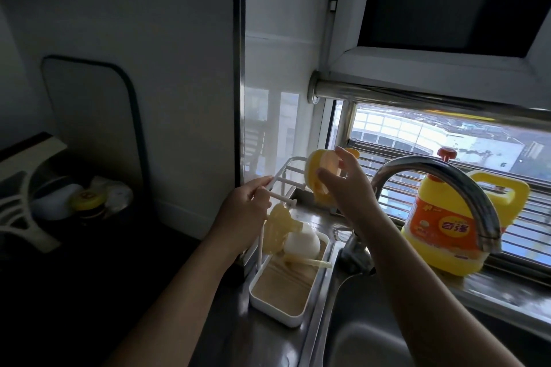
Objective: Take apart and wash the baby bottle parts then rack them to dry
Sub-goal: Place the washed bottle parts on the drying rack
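A white drying rack with a tan tray stands left of the sink. My left hand pinches one of the rack's white pegs at its top. My right hand holds a yellow bottle collar with handles up at the rack's far end. On the rack hang a translucent yellow bottle part and a white rounded cap. A pale straw lies across the tray beneath them.
A curved steel faucet arches right of my right arm over the steel sink. A yellow detergent jug stands on the window ledge. To the left, a dark counter holds a pot and jars.
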